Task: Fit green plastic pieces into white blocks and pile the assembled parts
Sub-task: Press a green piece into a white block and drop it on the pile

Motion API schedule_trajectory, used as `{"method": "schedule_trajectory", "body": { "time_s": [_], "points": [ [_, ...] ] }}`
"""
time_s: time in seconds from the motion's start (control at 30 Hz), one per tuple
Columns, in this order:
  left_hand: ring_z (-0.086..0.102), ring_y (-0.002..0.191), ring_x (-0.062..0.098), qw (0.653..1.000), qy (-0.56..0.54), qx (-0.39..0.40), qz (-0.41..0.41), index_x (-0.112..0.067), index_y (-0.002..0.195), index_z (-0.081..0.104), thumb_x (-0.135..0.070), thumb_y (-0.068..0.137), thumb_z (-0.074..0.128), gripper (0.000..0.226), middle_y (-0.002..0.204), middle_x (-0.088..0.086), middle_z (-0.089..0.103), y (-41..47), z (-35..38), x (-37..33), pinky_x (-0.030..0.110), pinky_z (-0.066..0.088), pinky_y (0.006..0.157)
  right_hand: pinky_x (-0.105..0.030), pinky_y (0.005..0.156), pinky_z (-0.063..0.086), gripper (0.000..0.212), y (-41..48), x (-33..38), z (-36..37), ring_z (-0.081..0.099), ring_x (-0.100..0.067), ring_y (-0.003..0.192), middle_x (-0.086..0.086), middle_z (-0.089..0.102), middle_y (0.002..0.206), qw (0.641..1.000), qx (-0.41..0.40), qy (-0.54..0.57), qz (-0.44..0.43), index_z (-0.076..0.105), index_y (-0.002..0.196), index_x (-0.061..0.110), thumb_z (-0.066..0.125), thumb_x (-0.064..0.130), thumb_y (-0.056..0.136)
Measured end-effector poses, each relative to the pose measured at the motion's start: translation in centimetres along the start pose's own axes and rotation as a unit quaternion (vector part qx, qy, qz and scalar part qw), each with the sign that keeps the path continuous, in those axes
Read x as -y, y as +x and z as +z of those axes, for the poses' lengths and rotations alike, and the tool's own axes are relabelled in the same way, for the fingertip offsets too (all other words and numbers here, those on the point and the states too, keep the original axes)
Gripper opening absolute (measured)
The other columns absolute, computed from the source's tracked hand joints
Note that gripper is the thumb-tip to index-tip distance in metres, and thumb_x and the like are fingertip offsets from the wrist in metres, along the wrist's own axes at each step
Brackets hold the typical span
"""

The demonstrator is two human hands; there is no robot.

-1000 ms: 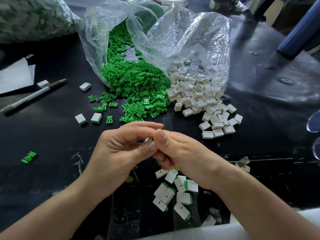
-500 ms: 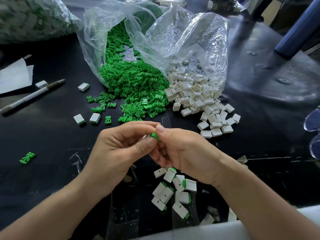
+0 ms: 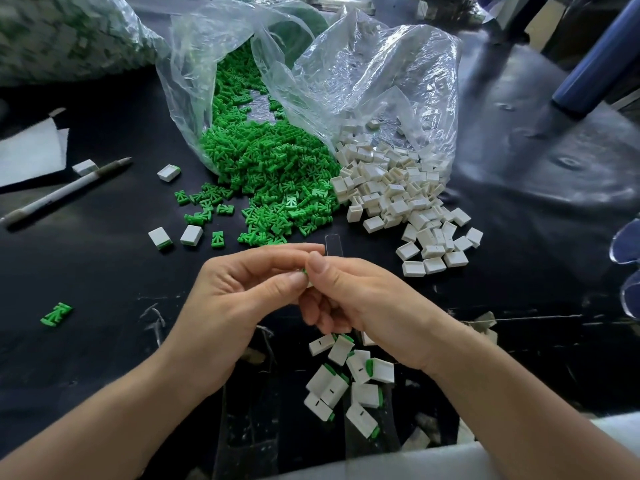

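Note:
My left hand (image 3: 239,292) and my right hand (image 3: 360,299) meet fingertip to fingertip above the black table (image 3: 104,271). Between them they pinch a small part (image 3: 306,274); only a sliver of green and white shows. A heap of green pieces (image 3: 277,174) spills from a clear bag (image 3: 194,64) straight ahead. To its right, a second clear bag (image 3: 381,71) spills a heap of white blocks (image 3: 398,192). A pile of assembled white-and-green parts (image 3: 346,379) lies on the table under my right wrist.
Loose blocks (image 3: 190,234) and green pieces (image 3: 204,206) lie scattered left of the green heap. A pen (image 3: 62,192) and white paper (image 3: 27,150) lie at far left, one green piece (image 3: 55,313) nearer. Another filled bag (image 3: 69,32) sits top left, a blue cylinder (image 3: 599,53) top right.
A green tip appeared between my fingertips half a second ago; now my thumbs cover most of it. Both hands stay in the same spot.

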State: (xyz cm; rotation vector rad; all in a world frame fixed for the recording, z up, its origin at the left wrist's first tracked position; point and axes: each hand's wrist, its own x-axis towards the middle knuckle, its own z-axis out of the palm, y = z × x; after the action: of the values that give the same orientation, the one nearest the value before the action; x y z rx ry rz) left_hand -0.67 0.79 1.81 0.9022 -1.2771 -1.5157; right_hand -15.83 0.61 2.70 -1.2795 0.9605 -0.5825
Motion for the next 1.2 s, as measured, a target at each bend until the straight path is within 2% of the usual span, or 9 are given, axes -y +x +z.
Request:
{"method": "schedule_trajectory", "body": {
  "time_s": [0.13,0.27,0.33,0.47,0.57,0.7,0.93,1.07,1.2],
  "points": [
    [0.069,0.074,0.026,1.000,0.003,0.006,-0.020,-0.010,0.083,0.075,-0.010,0.070,0.060,0.020,0.097,0.013,0.071,0.07,-0.27,-0.04,0.024,0.054,0.066,-0.012,0.053,0.036,0.036,-0.15,0.04,-0.04,0.046,-0.002,0.054,0.008,0.053,0.063,0.999,-0.020,-0.023,-0.016,0.053,0.072,0.019,0.038,0.052,0.074],
    [0.069,0.093,0.020,0.999,0.018,0.014,-0.025,-0.013,0.081,0.076,-0.016,0.060,0.071,0.022,0.107,0.002,0.070,0.07,-0.69,0.16,0.024,0.054,0.075,-0.011,0.054,0.037,0.031,-0.03,-0.21,-0.08,0.048,-0.001,0.055,0.010,0.055,0.063,0.999,-0.030,-0.023,-0.032,0.058,0.065,0.031,0.045,0.057,0.077],
    [0.069,0.093,0.023,1.000,0.015,0.016,-0.020,-0.013,0.085,0.075,-0.024,0.063,0.066,0.026,0.108,0.003,0.070,0.04,-0.64,0.20,0.025,0.054,0.076,-0.011,0.054,0.038,0.030,0.12,-0.35,-0.13,0.048,-0.001,0.054,0.010,0.056,0.061,0.999,-0.033,-0.009,-0.032,0.062,0.061,0.034,0.049,0.057,0.077],
    [0.067,0.099,0.018,0.999,0.018,0.022,-0.019,-0.019,0.084,0.076,-0.021,0.064,0.067,0.022,0.104,0.002,0.072,0.07,-0.65,0.28,0.023,0.053,0.079,-0.012,0.055,0.041,0.026,0.25,-0.59,-0.25,0.050,-0.002,0.055,0.011,0.058,0.060,0.999,-0.031,0.019,-0.032,0.066,0.063,0.031,0.051,0.046,0.078],
    [0.066,0.102,0.017,1.000,0.019,0.023,-0.011,-0.019,0.083,0.076,-0.027,0.064,0.064,0.024,0.100,0.004,0.073,0.03,-0.68,0.34,0.022,0.052,0.080,-0.011,0.055,0.041,0.026,0.21,-0.64,-0.03,0.050,0.000,0.055,0.011,0.058,0.060,0.998,-0.035,0.027,-0.044,0.067,0.060,0.034,0.053,0.047,0.078],
    [0.067,0.100,0.018,1.000,0.020,0.011,-0.011,-0.018,0.080,0.077,-0.027,0.062,0.064,0.024,0.100,0.003,0.073,0.04,-0.65,0.58,0.023,0.053,0.079,-0.009,0.052,0.039,0.027,0.13,-0.69,0.20,0.051,0.000,0.054,0.011,0.057,0.058,0.997,-0.045,0.023,-0.064,0.065,0.058,0.033,0.052,0.046,0.078],
    [0.068,0.096,0.019,0.999,0.031,-0.006,-0.010,-0.016,0.076,0.076,-0.028,0.058,0.063,0.025,0.096,0.006,0.073,0.02,-0.52,0.62,0.027,0.054,0.077,-0.012,0.051,0.039,0.022,0.19,-0.78,0.30,0.052,-0.002,0.054,0.010,0.056,0.058,0.995,-0.065,-0.001,-0.071,0.063,0.068,0.028,0.050,0.044,0.074],
    [0.069,0.081,0.016,1.000,0.005,-0.004,-0.021,-0.012,0.077,0.076,-0.026,0.060,0.065,0.024,0.090,0.015,0.073,0.05,-0.43,0.51,0.023,0.053,0.068,-0.014,0.052,0.039,0.023,0.20,-0.64,0.31,0.052,-0.003,0.055,0.010,0.057,0.059,0.995,-0.066,-0.015,-0.069,0.061,0.065,0.031,0.048,0.047,0.073],
    [0.069,0.069,0.021,0.999,-0.028,0.007,-0.026,-0.013,0.079,0.076,-0.024,0.063,0.064,0.023,0.090,0.022,0.070,0.01,-0.30,0.28,0.021,0.054,0.064,-0.012,0.052,0.039,0.027,0.25,-0.51,0.29,0.050,-0.003,0.054,0.010,0.056,0.059,0.996,-0.067,-0.018,-0.061,0.060,0.065,0.028,0.046,0.049,0.073]
  ]
}}
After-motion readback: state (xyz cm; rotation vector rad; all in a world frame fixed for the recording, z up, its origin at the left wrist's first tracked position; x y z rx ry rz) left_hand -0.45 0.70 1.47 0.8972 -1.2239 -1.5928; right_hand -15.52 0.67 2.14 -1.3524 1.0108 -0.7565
